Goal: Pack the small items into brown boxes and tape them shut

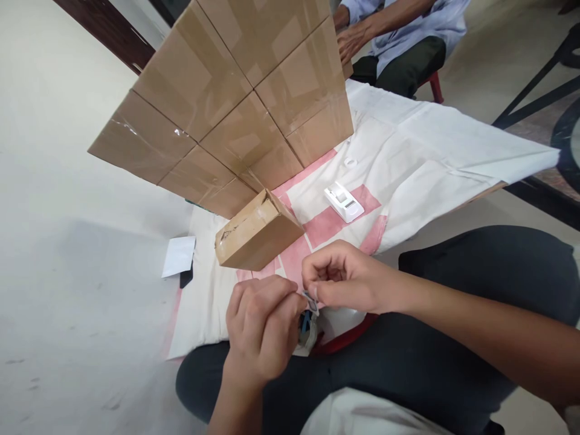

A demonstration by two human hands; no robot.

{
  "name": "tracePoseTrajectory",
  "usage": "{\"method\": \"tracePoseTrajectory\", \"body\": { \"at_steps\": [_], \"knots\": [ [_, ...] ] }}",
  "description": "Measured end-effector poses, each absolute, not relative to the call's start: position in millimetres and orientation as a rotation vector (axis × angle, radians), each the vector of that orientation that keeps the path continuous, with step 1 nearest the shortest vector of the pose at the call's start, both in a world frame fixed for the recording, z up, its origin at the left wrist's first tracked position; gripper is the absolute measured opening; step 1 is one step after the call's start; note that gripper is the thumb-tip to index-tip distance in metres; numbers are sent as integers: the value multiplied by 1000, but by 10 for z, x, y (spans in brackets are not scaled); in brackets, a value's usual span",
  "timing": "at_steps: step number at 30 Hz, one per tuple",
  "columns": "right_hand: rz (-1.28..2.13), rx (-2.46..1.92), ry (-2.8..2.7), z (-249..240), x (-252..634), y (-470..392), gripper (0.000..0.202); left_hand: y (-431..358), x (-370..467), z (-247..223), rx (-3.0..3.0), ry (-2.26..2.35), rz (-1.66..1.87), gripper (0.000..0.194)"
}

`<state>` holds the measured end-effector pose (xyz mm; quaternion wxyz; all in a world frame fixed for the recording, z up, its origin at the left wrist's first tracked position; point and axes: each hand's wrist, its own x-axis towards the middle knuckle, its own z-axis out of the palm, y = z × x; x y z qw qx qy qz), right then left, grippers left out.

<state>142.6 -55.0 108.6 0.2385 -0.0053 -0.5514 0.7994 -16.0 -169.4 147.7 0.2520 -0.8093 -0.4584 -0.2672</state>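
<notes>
My left hand (265,323) and my right hand (347,278) meet just above my lap, at the near edge of the table. Both are closed, with fingertips pinched at a small flat grey-and-white piece (312,303). Its kind is too small to make out, and my fingers cover part of it. Directly beneath, partly hidden by my left hand, is an open pale pouch or packet (308,338) with dark bluish pieces inside. Beside it lies something whitish with a red rim (342,326), mostly covered by my right hand.
A small cardboard box (260,232) lies on the cloth-covered table (421,142), before a tall wall of taped cardboard boxes (235,103). A white tape dispenser (344,202) and a white ring (350,162) are to the right. Another person's hand (353,42) is behind the boxes.
</notes>
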Motion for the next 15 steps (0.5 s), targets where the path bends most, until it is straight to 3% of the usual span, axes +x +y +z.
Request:
{"method": "tracePoseTrajectory", "body": {
  "at_steps": [15],
  "knots": [
    [2189,-11,-1579,1042,1413,-565,11,-1709,-134,1449,-2175,-1225,-712,13]
  ]
}}
